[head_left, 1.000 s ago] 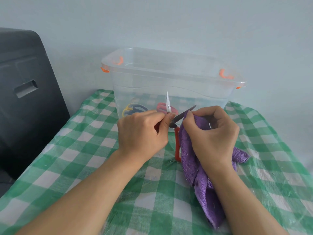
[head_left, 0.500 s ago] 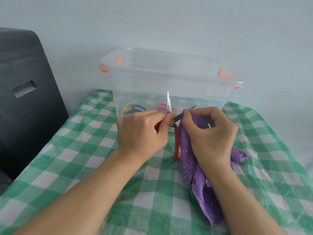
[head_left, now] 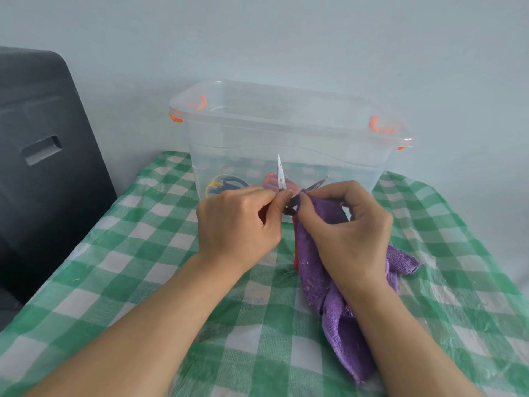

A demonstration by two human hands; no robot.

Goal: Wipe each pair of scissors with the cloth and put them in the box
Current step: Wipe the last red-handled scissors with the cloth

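My left hand (head_left: 239, 222) grips a pair of red-handled scissors (head_left: 281, 176) held with the blades spread apart, one blade pointing straight up. My right hand (head_left: 347, 227) pinches the purple cloth (head_left: 340, 319) around the other blade, whose tip sticks out to the upper right. One red handle hangs down between my hands. Behind them stands the clear plastic box (head_left: 286, 144) with orange latches. Inside it lie a yellow and dark blue pair of scissors (head_left: 224, 184) and a red pair (head_left: 270, 180).
A green and white checked tablecloth (head_left: 143, 253) under clear plastic covers the table. A black chair or case (head_left: 43, 173) stands at the left beside the table. A pale wall runs behind the box.
My right hand with the cloth has slid down the angled blade toward the pivot, leaving less of the blade showing. My left hand has stayed in place.
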